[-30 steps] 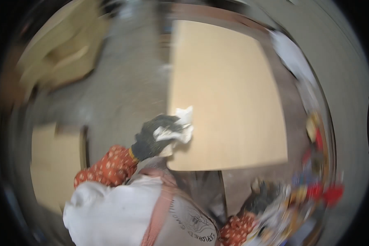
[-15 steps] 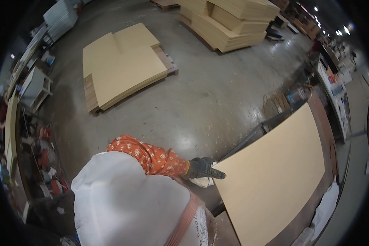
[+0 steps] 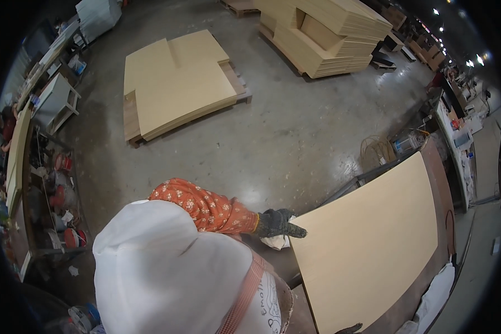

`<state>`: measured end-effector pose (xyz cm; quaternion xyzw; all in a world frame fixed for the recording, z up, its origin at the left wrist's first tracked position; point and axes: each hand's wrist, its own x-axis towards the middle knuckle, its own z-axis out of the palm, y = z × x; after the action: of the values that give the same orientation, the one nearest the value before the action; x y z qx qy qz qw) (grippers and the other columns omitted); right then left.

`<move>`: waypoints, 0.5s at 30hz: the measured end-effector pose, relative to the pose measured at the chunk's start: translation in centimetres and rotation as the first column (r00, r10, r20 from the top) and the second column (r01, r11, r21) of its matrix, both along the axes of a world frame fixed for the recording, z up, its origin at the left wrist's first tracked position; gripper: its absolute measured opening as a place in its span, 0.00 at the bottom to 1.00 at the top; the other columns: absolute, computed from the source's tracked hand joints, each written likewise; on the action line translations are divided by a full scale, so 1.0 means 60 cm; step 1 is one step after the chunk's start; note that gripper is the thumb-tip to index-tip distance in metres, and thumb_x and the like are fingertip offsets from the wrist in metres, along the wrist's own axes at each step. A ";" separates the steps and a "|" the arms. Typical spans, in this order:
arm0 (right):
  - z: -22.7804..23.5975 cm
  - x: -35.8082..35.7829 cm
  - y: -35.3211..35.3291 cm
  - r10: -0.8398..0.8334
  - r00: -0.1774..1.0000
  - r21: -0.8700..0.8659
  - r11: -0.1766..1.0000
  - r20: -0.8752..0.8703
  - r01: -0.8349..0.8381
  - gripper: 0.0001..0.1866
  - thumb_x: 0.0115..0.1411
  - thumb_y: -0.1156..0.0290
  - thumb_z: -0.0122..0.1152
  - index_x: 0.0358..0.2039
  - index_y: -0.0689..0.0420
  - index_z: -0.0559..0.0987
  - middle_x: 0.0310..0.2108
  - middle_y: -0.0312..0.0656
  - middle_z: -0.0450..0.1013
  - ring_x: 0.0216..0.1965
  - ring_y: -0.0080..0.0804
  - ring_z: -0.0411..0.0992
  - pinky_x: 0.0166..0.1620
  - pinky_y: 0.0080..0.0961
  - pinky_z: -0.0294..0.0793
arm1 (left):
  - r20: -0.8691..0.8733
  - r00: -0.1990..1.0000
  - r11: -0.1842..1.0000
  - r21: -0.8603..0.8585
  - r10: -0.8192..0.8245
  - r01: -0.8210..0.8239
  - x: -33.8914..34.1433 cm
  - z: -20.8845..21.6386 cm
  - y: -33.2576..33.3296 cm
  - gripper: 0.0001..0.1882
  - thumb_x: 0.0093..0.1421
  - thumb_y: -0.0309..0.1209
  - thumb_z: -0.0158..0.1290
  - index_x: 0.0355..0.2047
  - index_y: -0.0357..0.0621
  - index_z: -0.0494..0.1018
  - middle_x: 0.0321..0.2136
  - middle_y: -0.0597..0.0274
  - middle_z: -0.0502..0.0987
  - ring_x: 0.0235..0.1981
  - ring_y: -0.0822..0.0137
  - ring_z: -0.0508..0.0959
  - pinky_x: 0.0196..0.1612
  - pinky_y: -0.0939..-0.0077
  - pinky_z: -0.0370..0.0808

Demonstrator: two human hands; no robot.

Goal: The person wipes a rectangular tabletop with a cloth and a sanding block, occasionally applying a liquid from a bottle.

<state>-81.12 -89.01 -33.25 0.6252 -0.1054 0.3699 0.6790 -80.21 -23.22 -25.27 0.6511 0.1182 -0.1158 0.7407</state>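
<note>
My left hand (image 3: pixel 281 224), in a dark glove below an orange flowered sleeve (image 3: pixel 206 209), is closed at the far left corner of a large pale tan board (image 3: pixel 373 239). One digit lies over the corner; the other fingers are partly hidden. Crumpled white cloth (image 3: pixel 275 241) shows just beneath this hand. At the bottom edge of the picture, part of my right hand (image 3: pixel 349 329), also dark-gloved, rests over the board's near end; most of it is cut off. The board lies flat on a brown work surface (image 3: pixel 446 195).
Ahead on the left, a low stack of tan boards (image 3: pixel 178 78) sits on a pallet; a taller stack (image 3: pixel 328 42) stands beyond. Shelving (image 3: pixel 75 250) with spools lines the left. A coil (image 3: pixel 376 151) lies past the board, and white cloth (image 3: pixel 434 295) hangs right of it.
The view has shifted slightly, so the stacks sit further right in the picture. Part of my right hand has come into view at the bottom. My left hand stays at the board's corner.
</note>
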 end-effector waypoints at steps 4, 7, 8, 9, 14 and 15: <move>-0.013 -0.045 0.015 -0.147 0.988 -0.231 0.960 0.055 0.156 0.27 0.61 0.59 0.55 0.60 0.45 0.64 0.10 0.29 0.64 0.07 0.18 0.53 0.12 0.20 0.53 | 0.022 0.992 0.990 0.072 0.120 -0.122 -0.010 0.058 -0.006 0.18 0.51 0.41 0.63 0.35 0.41 0.78 0.31 0.60 0.80 0.32 0.71 0.78 0.37 0.71 0.72; 0.082 -0.064 0.166 0.339 0.941 0.402 0.863 -0.009 -0.307 0.26 0.61 0.61 0.55 0.59 0.47 0.65 0.11 0.30 0.66 0.08 0.20 0.55 0.13 0.21 0.56 | 0.022 0.999 0.999 -0.036 0.028 -0.028 0.022 0.035 0.023 0.16 0.51 0.39 0.63 0.35 0.42 0.78 0.31 0.61 0.81 0.32 0.73 0.77 0.36 0.72 0.72; -0.005 -0.100 0.073 -0.208 0.974 -0.256 0.940 0.090 0.224 0.23 0.61 0.62 0.55 0.56 0.48 0.68 0.13 0.33 0.69 0.09 0.23 0.60 0.15 0.24 0.61 | 0.134 0.979 0.982 -0.092 -0.154 0.167 0.055 0.025 0.046 0.15 0.53 0.39 0.62 0.36 0.42 0.78 0.31 0.61 0.81 0.31 0.75 0.77 0.36 0.74 0.72; 0.002 -0.102 0.111 -0.205 0.976 -0.255 0.943 0.072 0.217 0.23 0.61 0.62 0.55 0.56 0.48 0.68 0.13 0.33 0.69 0.09 0.23 0.60 0.15 0.24 0.61 | 0.102 0.975 0.978 -0.040 -0.199 0.204 0.069 0.015 0.066 0.15 0.53 0.37 0.61 0.36 0.40 0.77 0.31 0.61 0.81 0.31 0.75 0.77 0.35 0.75 0.71; 0.066 -0.116 0.346 -0.101 0.994 0.559 0.822 -0.040 0.106 0.22 0.63 0.53 0.47 0.48 0.54 0.74 0.17 0.42 0.74 0.12 0.33 0.69 0.18 0.34 0.68 | 0.322 0.946 0.987 -0.130 -0.049 0.096 0.150 0.034 0.157 0.12 0.51 0.41 0.61 0.30 0.48 0.79 0.26 0.61 0.81 0.24 0.71 0.78 0.26 0.76 0.67; 0.090 -0.113 0.413 -0.170 0.985 0.673 0.724 -0.035 0.149 0.23 0.64 0.51 0.44 0.45 0.56 0.76 0.18 0.42 0.74 0.13 0.31 0.69 0.18 0.32 0.68 | 0.301 0.935 0.979 -0.014 -0.188 0.201 0.183 0.023 0.183 0.14 0.50 0.42 0.61 0.32 0.48 0.79 0.28 0.60 0.81 0.27 0.72 0.78 0.30 0.75 0.69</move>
<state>-87.89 -64.22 -27.86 0.8114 -0.2951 0.2560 0.4348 -69.22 -12.21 -23.86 0.6529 -0.0624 -0.0917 0.7493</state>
